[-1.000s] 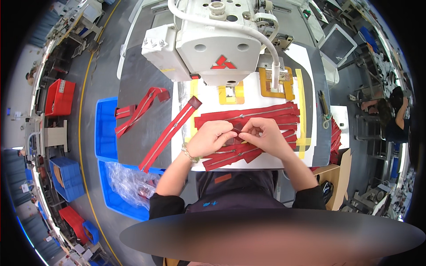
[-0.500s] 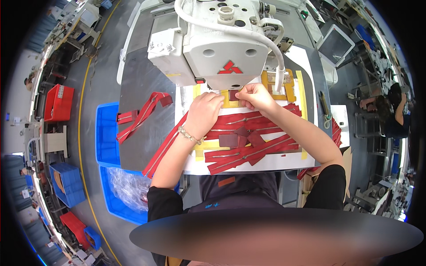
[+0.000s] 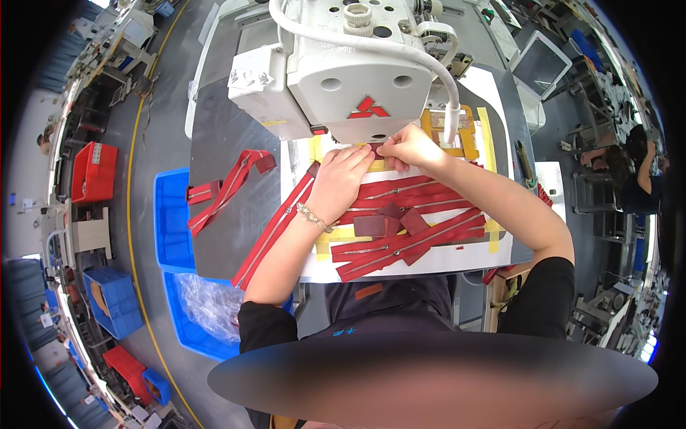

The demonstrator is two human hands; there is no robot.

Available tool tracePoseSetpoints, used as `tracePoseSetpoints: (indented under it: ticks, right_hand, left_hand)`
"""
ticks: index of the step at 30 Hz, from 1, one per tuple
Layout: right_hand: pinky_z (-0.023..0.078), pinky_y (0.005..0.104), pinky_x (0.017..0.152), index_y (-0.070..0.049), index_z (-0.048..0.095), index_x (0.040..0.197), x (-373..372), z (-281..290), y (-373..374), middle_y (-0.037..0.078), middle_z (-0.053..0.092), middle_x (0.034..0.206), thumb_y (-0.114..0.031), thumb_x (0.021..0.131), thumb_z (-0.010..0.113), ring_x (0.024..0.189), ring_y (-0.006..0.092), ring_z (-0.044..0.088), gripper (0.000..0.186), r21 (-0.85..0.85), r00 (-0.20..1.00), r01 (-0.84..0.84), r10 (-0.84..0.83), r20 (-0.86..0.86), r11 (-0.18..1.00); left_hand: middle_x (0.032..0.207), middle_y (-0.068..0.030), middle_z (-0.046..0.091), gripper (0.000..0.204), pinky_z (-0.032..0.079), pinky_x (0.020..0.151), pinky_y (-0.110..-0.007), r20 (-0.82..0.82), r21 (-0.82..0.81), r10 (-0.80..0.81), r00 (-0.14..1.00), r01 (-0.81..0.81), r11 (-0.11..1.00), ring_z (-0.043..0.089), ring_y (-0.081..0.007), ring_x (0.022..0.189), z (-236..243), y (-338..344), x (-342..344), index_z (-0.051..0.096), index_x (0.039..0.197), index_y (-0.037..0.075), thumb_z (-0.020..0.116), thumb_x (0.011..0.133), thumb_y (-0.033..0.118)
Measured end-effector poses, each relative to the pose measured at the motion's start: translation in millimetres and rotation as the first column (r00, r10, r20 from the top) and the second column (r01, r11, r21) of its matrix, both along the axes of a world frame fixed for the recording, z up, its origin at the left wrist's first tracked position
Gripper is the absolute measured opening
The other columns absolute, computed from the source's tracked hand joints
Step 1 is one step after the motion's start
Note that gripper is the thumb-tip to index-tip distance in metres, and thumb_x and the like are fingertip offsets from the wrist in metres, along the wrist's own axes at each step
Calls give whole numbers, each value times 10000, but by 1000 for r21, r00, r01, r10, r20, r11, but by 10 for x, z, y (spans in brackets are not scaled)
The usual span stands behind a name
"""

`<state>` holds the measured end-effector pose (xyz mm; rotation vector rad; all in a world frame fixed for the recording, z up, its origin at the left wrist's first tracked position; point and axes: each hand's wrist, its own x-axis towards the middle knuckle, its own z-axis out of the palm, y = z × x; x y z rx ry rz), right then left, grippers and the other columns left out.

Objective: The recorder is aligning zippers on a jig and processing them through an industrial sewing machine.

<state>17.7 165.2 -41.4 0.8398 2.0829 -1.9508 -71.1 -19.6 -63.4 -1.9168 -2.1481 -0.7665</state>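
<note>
My left hand [image 3: 337,186] lies with its fingers stretched out over the yellow template [image 3: 377,166] below the white machine head [image 3: 357,79], fingertips at a small dark red patch [image 3: 373,149]. My right hand [image 3: 411,150] pinches the patch from the right; its middle is partly hidden by fingers. Red zipper strips [image 3: 411,243] with dark red tabs lie overlapped on the taped white board [image 3: 457,261], below my hands. Another red zipper [image 3: 264,243] runs diagonally under my left wrist, and more red strips [image 3: 232,182] rest on the dark tabletop to the left.
A right-side frame [image 3: 468,129] sits by the machine; tools [image 3: 527,168] lie at the table's right edge. Blue bins [image 3: 171,222], one holding clear plastic [image 3: 204,307], flank the left edge. A red crate [image 3: 96,171] stands across the aisle. A co-worker [image 3: 636,171] is at far right.
Both hands have moved forward from the pile of zippers to the template under the machine head, the right bringing a dark red patch. My left hand's fingers have stretched out flat.
</note>
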Motion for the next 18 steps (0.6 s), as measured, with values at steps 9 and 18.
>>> tracePoseSetpoints:
  ticks: [9,18]
  right_hand:
    - [434,257,422,18,606,683,-48,85,77,92,617,572,-139,802,666,451,127,564,206,122,985,-171,171,10,978]
    - [457,342,787,-61,654,1057,321,-52,271,79,639,1041,-78,758,691,898,231,612,302,903,558,20,745,-367,430]
  left_hand:
    - [1223,-93,605,311,406,968,-381,-80,-62,8,997,-13,998,545,-218,1152,38,34,47,623,1108,13,543,809,45]
    - [1260,-88,585,332,384,993,-408,14,-108,-71,997,72,992,526,-209,1192,36,-90,-84,594,1177,35,520,855,57]
